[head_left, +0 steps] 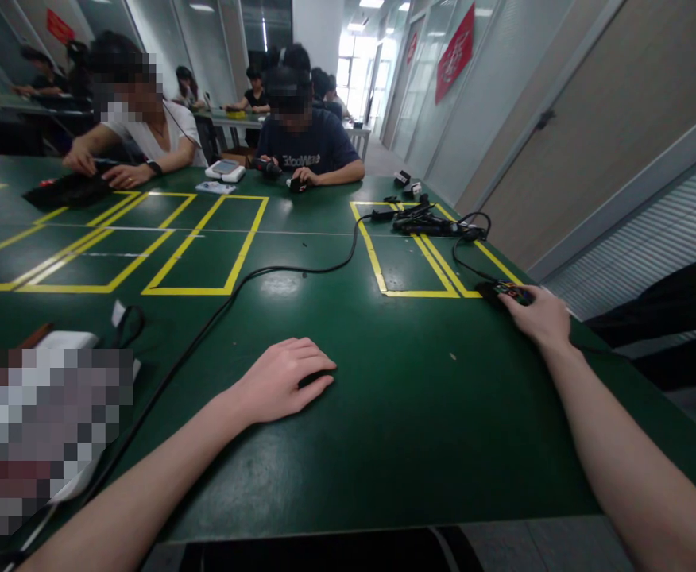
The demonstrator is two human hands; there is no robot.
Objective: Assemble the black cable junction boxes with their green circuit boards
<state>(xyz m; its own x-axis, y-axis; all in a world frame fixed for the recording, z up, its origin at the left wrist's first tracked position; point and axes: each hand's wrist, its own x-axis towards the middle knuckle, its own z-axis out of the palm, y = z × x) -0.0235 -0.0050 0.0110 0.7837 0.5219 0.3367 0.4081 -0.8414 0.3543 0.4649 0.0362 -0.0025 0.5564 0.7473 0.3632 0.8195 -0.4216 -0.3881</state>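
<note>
I have the left hand [285, 377] palm down on the green table [407, 397], near and left of centre, its fingers loosely extended and holding nothing. On the right, I see the right hand [543, 318] at a small dark item [503, 291] by the table's right edge, beside the yellow tape [419, 294]; its fingers touch the item, but I cannot tell whether they grip it. Farther off lies a black bundle [431, 224], with a cable [270, 270] running from there to the near left. Two people [163, 131] sit at the far side.
</note>
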